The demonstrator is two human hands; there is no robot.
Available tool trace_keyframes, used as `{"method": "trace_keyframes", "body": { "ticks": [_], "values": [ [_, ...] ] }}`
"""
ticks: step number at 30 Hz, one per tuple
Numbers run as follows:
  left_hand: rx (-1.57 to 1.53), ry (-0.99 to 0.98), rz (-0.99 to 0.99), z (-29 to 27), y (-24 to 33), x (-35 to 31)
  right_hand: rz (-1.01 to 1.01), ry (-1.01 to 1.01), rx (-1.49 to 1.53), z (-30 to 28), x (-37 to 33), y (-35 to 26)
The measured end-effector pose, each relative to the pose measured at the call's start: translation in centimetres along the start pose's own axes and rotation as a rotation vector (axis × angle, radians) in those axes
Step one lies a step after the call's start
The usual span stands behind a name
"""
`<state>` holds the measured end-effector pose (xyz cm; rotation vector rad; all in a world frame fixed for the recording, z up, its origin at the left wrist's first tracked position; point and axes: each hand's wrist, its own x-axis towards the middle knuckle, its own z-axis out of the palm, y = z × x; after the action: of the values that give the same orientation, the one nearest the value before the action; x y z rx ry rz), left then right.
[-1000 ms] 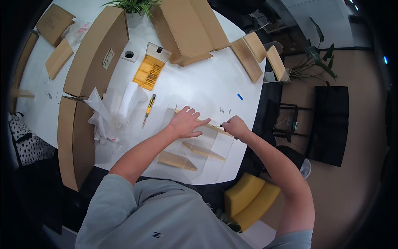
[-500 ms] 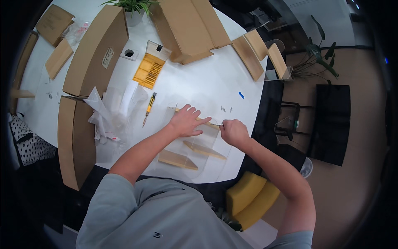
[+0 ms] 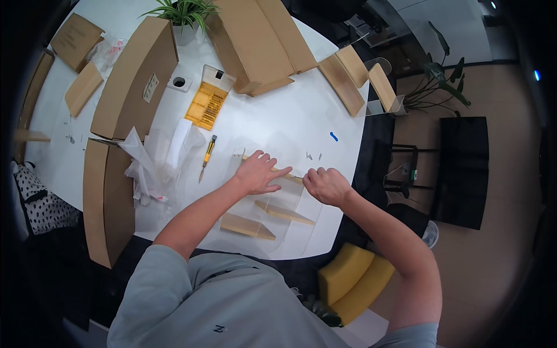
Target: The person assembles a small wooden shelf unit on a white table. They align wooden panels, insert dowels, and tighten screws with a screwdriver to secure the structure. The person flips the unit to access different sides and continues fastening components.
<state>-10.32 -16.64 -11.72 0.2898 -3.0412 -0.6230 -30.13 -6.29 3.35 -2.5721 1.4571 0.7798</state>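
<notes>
On the white table in front of me lies a frame of clear plastic panels [image 3: 295, 204] with pale wooden boards between them. My left hand [image 3: 258, 173] rests on the far board [image 3: 295, 179], fingers spread. At this board's right end my right hand [image 3: 326, 186] is closed, pinching something thin that its fingers mostly hide. Nearer to me are a middle board [image 3: 285, 213] and a near-left board [image 3: 248, 226]. A yellow-and-black screwdriver [image 3: 208, 156] lies left of my left hand. Small metal screws [image 3: 309, 156] lie beyond my right hand.
An open yellow bit case [image 3: 206, 105] and plastic wrapping [image 3: 152, 165] lie to the left, beside tall cardboard boxes [image 3: 136, 81]. Farther back are another open box [image 3: 255, 43] and a potted plant [image 3: 184, 32]. A blue piece [image 3: 333, 137] and a wood-and-plastic stand [image 3: 342, 81] sit at right.
My right hand has turned slightly at the board's end, and the thin metal piece at its fingers shows less. My left hand keeps its place on the board. The view has shifted a little.
</notes>
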Motion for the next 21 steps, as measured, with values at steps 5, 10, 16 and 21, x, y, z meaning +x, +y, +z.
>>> {"method": "trace_keyframes", "body": {
  "ticks": [5, 10, 16, 21],
  "values": [
    [-0.018, 0.005, 0.013, -0.2, 0.1, -0.1, 0.71, -0.323, 0.602, 1.4, 2.9, -0.8],
    [-0.029, 0.001, 0.008, -0.2, 0.1, 0.2, 0.886, -0.343, 0.816, 3.5, 2.5, 1.0],
    [-0.035, 0.006, 0.004, -0.2, 0.0, 0.0, 0.183, -0.106, 0.09, -1.5, 1.4, -0.4],
    [-0.008, -0.004, 0.002, -0.1, 0.1, -0.1, 0.171, -0.161, 0.164, -0.2, 1.1, -0.7]
  ]
}}
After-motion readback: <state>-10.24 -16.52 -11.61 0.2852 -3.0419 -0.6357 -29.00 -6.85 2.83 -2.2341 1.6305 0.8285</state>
